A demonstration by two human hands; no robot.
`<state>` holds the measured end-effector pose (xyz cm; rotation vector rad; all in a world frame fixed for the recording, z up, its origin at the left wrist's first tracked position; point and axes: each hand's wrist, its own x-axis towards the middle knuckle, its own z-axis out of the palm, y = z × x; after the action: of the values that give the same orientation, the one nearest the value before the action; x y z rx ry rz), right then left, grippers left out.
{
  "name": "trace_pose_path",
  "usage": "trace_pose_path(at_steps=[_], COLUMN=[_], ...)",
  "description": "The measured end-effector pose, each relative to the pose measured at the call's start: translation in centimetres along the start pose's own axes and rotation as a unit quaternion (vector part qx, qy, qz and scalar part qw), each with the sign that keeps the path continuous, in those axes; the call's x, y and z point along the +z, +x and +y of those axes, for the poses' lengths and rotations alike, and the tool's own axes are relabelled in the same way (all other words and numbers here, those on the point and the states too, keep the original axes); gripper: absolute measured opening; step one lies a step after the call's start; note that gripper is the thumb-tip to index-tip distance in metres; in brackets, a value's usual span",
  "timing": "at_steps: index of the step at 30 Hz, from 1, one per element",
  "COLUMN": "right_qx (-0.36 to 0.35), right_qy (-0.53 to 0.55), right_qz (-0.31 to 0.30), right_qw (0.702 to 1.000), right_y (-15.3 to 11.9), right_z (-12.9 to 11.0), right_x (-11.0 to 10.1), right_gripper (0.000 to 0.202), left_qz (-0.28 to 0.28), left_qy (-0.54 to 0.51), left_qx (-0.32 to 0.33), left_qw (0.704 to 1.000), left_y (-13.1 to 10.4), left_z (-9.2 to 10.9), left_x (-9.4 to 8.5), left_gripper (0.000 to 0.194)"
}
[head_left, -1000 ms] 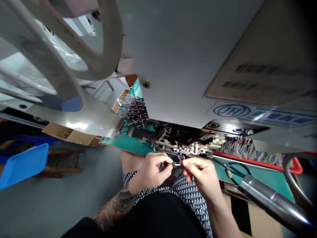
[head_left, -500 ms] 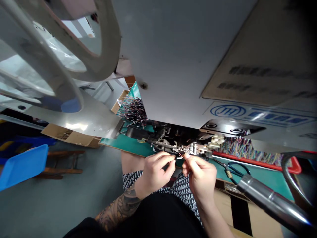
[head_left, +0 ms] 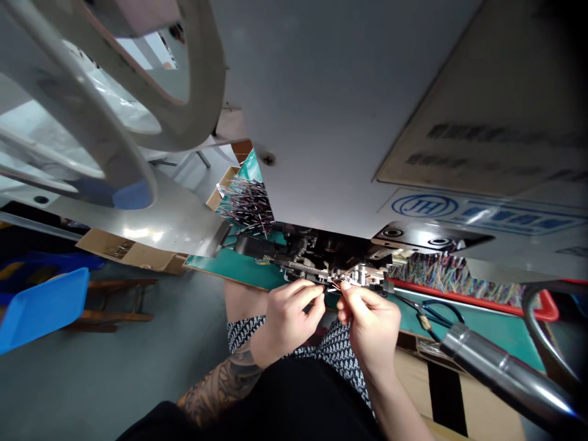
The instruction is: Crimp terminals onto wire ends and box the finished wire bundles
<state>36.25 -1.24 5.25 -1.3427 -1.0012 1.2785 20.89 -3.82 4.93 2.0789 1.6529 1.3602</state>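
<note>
My right hand [head_left: 374, 324] pinches short thin wires [head_left: 336, 285], one reddish and at least one with a pale end, between thumb and forefinger. Opposite it, my left hand [head_left: 289, 318] is closed thumb to forefinger, a small gap away; whatever lies in that pinch is too small to make out. Both hands sit right at the front of a small metal feed mechanism [head_left: 307, 268], under the large grey machine body [head_left: 316, 122]. The fingertips partly cover the wires and the metal parts behind them.
A red tray [head_left: 549, 309] full of coloured wires lies to the right, with dark-handled pliers [head_left: 443, 312] before it. More wires [head_left: 248, 202] are heaped at the left. A metal tube [head_left: 505, 367] juts in at right. A blue stool [head_left: 46, 306] stands on the floor.
My right hand has shifted very slightly left, and the wires at its fingertips have changed angle a little. My left hand stays almost in place.
</note>
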Motion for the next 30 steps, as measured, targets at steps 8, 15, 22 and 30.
trace_pose_path(at_steps=[8,15,22,30], right_qx=[0.031,0.071,0.058,0.078], right_qy=[-0.075,-0.02,0.11,0.127], right_qz=[-0.097,-0.166,-0.046,-0.002], right_qw=[0.992,0.983,0.991,0.989], right_y=[0.4,0.6,0.1,0.3], right_z=[-1.6,-1.6,0.4,0.4], right_x=[-1.7,-3.1,-1.2,-0.1], right_gripper=[0.036,0.034,0.031,0.03], left_qz=[-0.076,-0.166,-0.067,-0.007], left_qy=[0.023,-0.116,-0.084,-0.043], left_qx=[0.093,-0.032,-0.027,-0.014], left_qw=[0.993,0.979,0.994,0.999], left_y=[-0.1,0.5,0.1,-0.2], left_z=[-1.4,-0.9,-0.2,0.1], left_x=[-1.2,-2.0,-0.5,0.4], left_gripper=[0.019,0.014,0.013,0.013])
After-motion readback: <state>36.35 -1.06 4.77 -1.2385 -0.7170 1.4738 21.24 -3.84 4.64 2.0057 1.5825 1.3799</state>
